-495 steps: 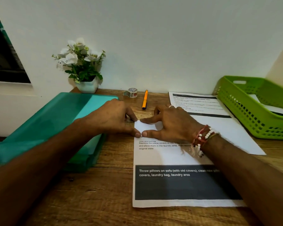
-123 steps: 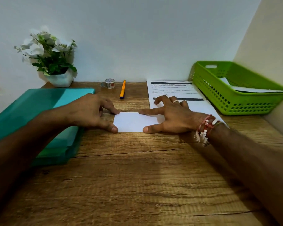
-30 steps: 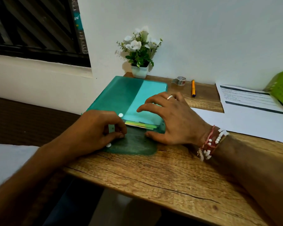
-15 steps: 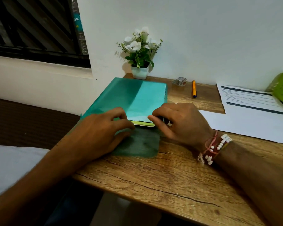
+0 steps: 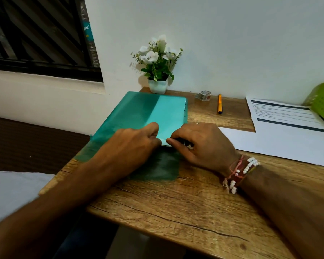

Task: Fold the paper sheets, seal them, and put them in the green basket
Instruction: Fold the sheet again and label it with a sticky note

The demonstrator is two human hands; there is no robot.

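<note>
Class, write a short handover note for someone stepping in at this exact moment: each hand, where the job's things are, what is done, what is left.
Hands: left hand and right hand both pinch the open edge of the teal folder, flap open toward the person.
Things: tape roll and orange pen lie by the wall; flat printed sheets beside the green basket, mostly out of frame.
Done: no folded sheet in view.
To do: fold, seal, basket those sheets.

You've got 2 hands in view: left hand (image 5: 137, 144), right hand (image 5: 200, 144). 1 table (image 5: 176, 212). On it: 1 teal folder (image 5: 157, 113), 1 potted plant (image 5: 157, 71), 1 tape roll (image 5: 203, 95), 1 orange pen (image 5: 219, 103), 1 green basket (image 5: 322, 101) (partly in frame). Paper, 2 pcs: printed sheet (image 5: 281, 116), blank sheet (image 5: 269, 144).
</note>
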